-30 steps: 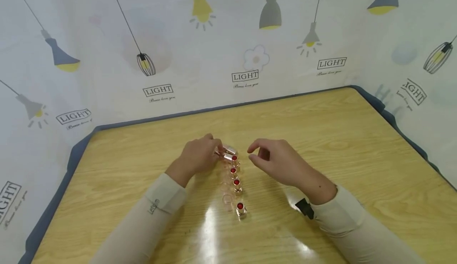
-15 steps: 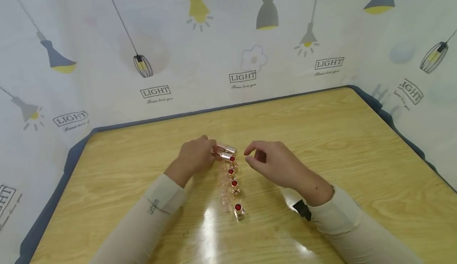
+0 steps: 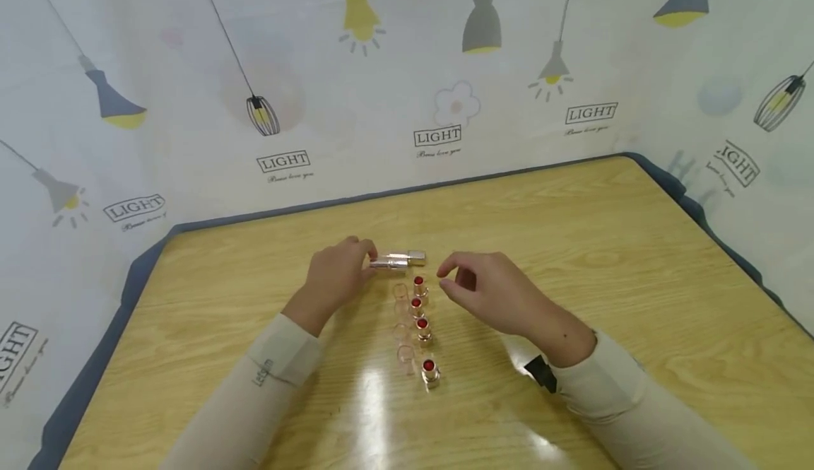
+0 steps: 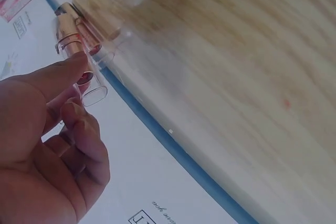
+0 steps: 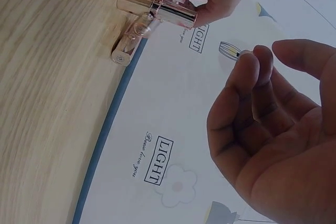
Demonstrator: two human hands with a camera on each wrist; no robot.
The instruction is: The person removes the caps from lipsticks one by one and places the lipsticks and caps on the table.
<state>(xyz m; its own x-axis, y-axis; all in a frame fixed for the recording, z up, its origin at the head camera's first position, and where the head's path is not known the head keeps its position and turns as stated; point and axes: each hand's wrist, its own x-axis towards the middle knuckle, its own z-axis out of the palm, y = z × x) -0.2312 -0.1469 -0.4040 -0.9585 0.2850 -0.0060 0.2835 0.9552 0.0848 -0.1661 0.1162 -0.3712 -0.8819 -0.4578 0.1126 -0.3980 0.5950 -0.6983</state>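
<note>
My left hand (image 3: pixel 337 272) pinches a gold lipstick with a clear cap (image 3: pixel 389 263) between thumb and fingers at the far end of a row. In the left wrist view, the thumb presses on the clear cap (image 4: pixel 95 96), and the lipstick's gold base (image 4: pixel 67 27) points away. Just beyond lies another capped lipstick (image 3: pixel 416 257). Several uncapped lipsticks with red tips stand in a column toward me, the nearest lipstick (image 3: pixel 429 371) apart from the others. My right hand (image 3: pixel 492 288) hovers right of the column, its fingers loosely curled and holding nothing.
Several clear caps (image 3: pixel 405 357) stand just left of the uncapped lipsticks. The wooden table (image 3: pixel 572 244) reaches a dark blue edge (image 3: pixel 331 203) at the back, where a white sheet printed with lamps (image 3: pixel 369 102) rises.
My left hand has drawn slightly left with the lipstick it pinches, which has turned nearly level across the view and moved off the red-tipped row. The right hand has stayed almost still.
</note>
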